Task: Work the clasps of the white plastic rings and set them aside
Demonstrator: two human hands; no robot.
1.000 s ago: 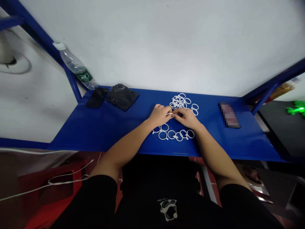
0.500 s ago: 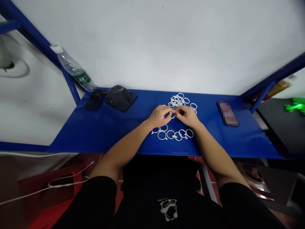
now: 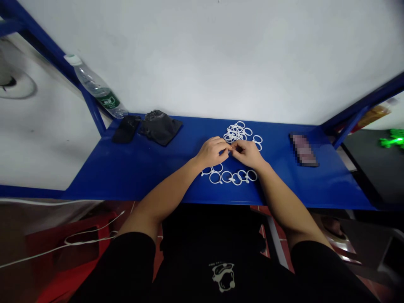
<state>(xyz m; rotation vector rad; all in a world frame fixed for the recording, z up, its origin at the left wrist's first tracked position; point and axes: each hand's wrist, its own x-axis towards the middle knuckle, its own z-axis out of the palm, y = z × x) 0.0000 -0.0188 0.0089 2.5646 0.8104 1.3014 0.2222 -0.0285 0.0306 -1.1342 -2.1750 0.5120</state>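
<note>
My left hand (image 3: 213,151) and my right hand (image 3: 248,154) meet fingertip to fingertip above the blue tabletop. Both are closed in a pinch on a white curtain ring, which the fingers now almost wholly hide. Just beyond my hands lies a heap of white curtain rings (image 3: 235,134), each with a small eyelet, overlapping one another. Nearer to me, a loose row of similar rings (image 3: 227,176) lies flat on the tabletop. Part of that row's left end is covered by my left wrist.
A dark drawstring pouch (image 3: 162,128) and a black phone-like object (image 3: 126,129) lie at the back left. Against the blue frame leans a plastic bottle (image 3: 97,90). A blurred-out rectangular object (image 3: 303,150) rests on the tabletop (image 3: 126,176) at the right. Below left stands a red stool (image 3: 66,248).
The ring between my fingertips showed half a second ago and is now mostly covered, as the fingers have drawn closer. The camera view has shifted slightly; the other rings lie unmoved.
</note>
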